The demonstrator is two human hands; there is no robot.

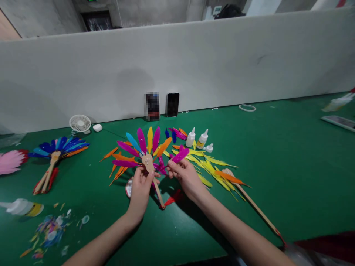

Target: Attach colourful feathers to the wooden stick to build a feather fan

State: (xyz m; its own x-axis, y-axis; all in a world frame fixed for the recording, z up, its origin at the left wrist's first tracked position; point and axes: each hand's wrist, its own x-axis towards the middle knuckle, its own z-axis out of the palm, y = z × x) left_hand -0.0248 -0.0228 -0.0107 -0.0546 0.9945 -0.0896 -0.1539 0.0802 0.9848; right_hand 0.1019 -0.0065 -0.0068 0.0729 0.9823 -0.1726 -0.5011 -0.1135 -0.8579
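Note:
My left hand (144, 184) is closed round the neck of a feather fan (148, 161), holding it upright just above the green table. The fan has a pale wooden head with small pearly beads, a thin stick handle, and magenta, blue, yellow and orange feathers spread round its top. Between the thumb and fingers of my right hand (185, 175) is a magenta feather (181, 155), beside the fan's right side. Loose yellow feathers (219, 173) lie beyond my right hand. Orange feathers (119, 171) lie left of the fan. A red tassel (173, 198) hangs at the handle's end.
Two white glue bottles (190, 137) stand behind the loose feathers. A wooden stick (257, 208) lies at right. Blue feather fans (57, 155) and another glue bottle (24, 207) lie at left, near colourful scraps (51, 231). A phone (172, 105) leans on the white partition (194, 66).

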